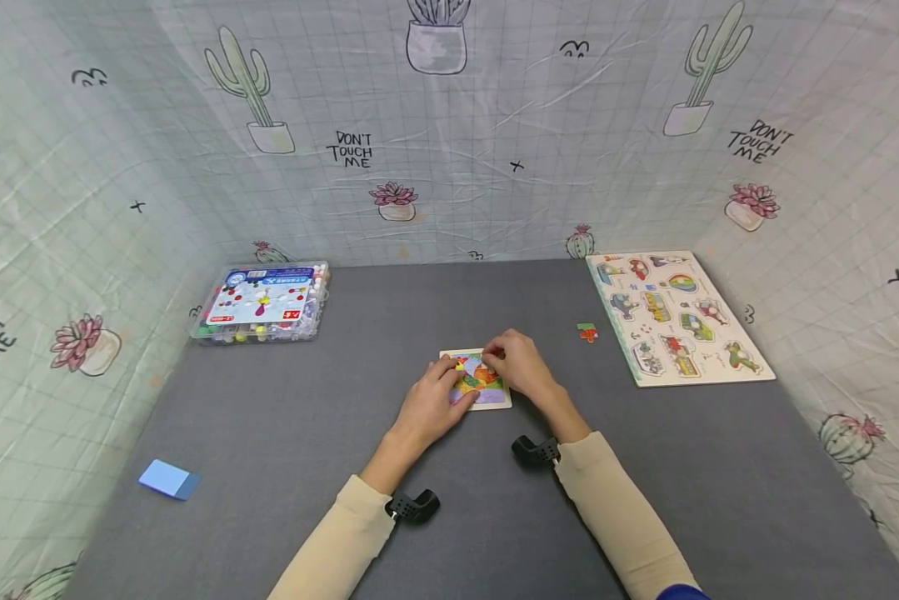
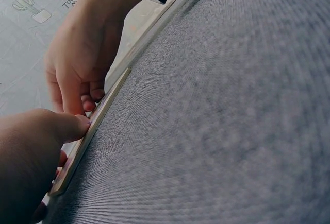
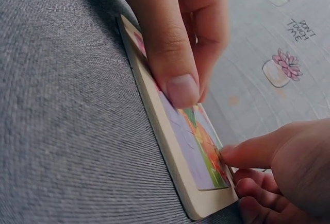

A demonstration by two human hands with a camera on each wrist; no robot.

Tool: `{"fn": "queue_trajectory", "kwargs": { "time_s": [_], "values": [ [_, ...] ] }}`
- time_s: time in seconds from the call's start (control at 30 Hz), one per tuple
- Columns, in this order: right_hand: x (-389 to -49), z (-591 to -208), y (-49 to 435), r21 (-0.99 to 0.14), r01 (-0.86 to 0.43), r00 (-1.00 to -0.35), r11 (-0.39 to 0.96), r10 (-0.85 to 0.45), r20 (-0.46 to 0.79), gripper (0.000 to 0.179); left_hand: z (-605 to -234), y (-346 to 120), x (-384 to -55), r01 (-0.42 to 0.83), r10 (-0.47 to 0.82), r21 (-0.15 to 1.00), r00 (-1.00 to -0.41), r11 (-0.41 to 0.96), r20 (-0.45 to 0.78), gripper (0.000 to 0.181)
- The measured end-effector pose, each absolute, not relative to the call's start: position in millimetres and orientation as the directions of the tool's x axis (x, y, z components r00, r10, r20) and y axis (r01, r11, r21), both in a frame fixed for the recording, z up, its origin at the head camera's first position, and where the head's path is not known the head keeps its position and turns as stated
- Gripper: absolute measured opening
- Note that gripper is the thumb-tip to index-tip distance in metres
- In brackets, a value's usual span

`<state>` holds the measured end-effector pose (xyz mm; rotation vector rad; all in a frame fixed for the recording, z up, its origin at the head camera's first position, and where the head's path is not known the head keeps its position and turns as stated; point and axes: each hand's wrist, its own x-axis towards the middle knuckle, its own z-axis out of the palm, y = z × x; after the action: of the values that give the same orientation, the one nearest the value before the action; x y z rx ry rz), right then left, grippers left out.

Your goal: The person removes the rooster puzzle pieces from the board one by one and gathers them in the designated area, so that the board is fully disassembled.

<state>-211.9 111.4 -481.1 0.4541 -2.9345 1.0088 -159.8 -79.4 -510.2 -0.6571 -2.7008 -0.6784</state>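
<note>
A small jigsaw puzzle (image 1: 486,406) in a pale wooden frame lies on the grey tabletop, with orange, green and lilac parts of its picture showing. The left hand (image 1: 433,403) rests across its left side; the right wrist view shows the left thumb (image 3: 181,89) pressing on the picture. At the upper right corner, the right hand (image 1: 522,367) pinches with thumb and curled fingers. In the right wrist view the right thumb (image 3: 240,153) touches the picture near the far rim, other fingers by the frame's edge. Whatever lies between those fingertips is hidden.
One loose jigsaw piece (image 1: 587,332), green and red, lies right of the puzzle. Farther right is a large picture board (image 1: 707,354). A clear plastic case (image 1: 257,300) of colourful parts stands at back left, a blue block (image 1: 167,479) at front left. Printed cloth (image 1: 464,150) encloses the table.
</note>
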Motion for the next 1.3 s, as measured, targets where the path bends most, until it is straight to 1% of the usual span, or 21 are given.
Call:
{"fn": "queue_trajectory", "kwargs": {
  "time_s": [0.23, 0.47, 0.83, 1.17, 1.3],
  "values": [
    [-214.0, -480.0, 112.9, -0.602, -0.270, -0.954, 0.752, -0.295, 0.058, 0.012, -510.2, -79.0, -160.3, 0.475, 0.354, 0.364, -0.866, 0.801, 0.352, 0.041],
    [-213.4, -479.5, 110.8, -0.589, -0.252, -0.952, 0.768, -0.306, 0.008, 0.013, -510.7, -79.6, -159.2, 0.482, 0.356, 0.353, -0.860, 0.802, 0.366, 0.041],
    [-212.3, -479.7, 107.9, -0.579, -0.255, -0.952, 0.774, -0.307, 0.009, 0.011, -510.8, -80.1, -159.0, 0.489, 0.350, 0.377, -0.857, 0.787, 0.379, 0.040],
    [-213.7, -479.3, 113.5, -0.642, -0.247, -0.948, 0.726, -0.319, 0.004, 0.012, -509.1, -79.1, -157.9, 0.473, 0.341, 0.375, -0.866, 0.797, 0.366, 0.042],
    [-215.1, -478.8, 115.9, -0.678, -0.240, -0.947, 0.695, -0.320, 0.007, 0.012, -509.0, -79.3, -157.5, 0.488, 0.350, 0.376, -0.857, 0.788, 0.379, 0.039]
  ]
}}
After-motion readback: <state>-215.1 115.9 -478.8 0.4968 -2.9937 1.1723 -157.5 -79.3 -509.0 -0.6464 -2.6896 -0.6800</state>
